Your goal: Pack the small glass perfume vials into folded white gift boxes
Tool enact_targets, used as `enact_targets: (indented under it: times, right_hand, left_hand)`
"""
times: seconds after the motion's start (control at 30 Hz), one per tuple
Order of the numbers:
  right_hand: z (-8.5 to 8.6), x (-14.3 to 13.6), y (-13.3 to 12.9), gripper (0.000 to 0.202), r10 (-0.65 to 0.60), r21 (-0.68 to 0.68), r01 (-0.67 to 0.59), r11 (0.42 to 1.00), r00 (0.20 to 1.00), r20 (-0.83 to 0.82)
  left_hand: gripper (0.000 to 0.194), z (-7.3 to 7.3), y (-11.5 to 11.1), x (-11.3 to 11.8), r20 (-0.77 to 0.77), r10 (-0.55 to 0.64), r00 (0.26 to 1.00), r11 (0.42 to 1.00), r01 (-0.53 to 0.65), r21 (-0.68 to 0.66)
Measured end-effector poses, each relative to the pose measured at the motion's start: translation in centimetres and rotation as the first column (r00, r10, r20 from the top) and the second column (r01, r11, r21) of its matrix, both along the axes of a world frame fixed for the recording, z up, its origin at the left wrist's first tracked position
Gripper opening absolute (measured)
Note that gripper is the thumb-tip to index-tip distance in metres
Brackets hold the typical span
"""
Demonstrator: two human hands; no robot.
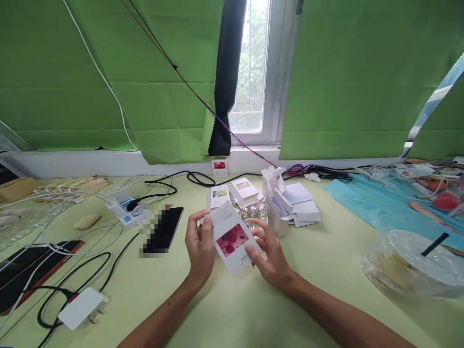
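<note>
A white card-like box (229, 261) with a red rose picture is tilted in front of me, held up over the table. My left hand (201, 244) grips its upper left edge, thumb on the front face. With thumb and fingers, my right hand (268, 251) pinches its right edge near the lower corner. Just behind it, several small glass bottles (261, 212) with shiny caps stand close together, partly hidden by the box and my right fingers. Two more printed white boxes lie beyond: one with a green picture (219, 193), one with a pale picture (243, 188).
Unfolded white cartons (299, 205) are piled right of the bottles. A dark phone (163, 231), a power strip (125, 212), a white charger (83, 308) and tangled cables occupy the left. A lidded container in a plastic bag (413, 266) and blue plastic sheeting (366, 203) are on the right.
</note>
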State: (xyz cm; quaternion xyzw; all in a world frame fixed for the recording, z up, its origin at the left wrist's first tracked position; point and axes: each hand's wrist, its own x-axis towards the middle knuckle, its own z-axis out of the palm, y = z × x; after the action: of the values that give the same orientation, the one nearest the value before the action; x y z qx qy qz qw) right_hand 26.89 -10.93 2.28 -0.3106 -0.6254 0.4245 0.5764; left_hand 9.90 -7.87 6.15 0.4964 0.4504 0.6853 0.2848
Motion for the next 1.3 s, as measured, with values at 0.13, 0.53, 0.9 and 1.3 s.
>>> enact_targets:
  times: [0.13,0.53,0.9,1.3]
  right_hand:
    - [0.2,0.2,0.1,0.043,-0.020,-0.021,0.019,1.000,0.997,-0.072]
    - [0.5,0.6,-0.4,0.095,0.129,0.247,-0.135,0.960,0.991,0.041]
    - [-1.2,0.2,0.5,0.110,-0.045,0.398,-0.017,0.917,0.989,0.144]
    - [0.3,0.2,-0.3,0.091,-0.266,0.509,0.187,0.840,0.960,0.087]
  left_hand:
    - [0.029,-0.2,0.1,-0.1,-0.002,-0.024,1.000,1.000,0.024,-0.013]
    - [0.026,0.1,0.0,0.4,0.136,0.028,0.990,0.997,-0.018,-0.068]
    - [0.028,-1.1,-0.7,0.9,0.061,-0.172,0.983,0.968,0.180,-0.177]
    - [0.031,-0.6,-1.1,1.2,-0.093,-0.388,0.917,0.898,0.354,-0.262]
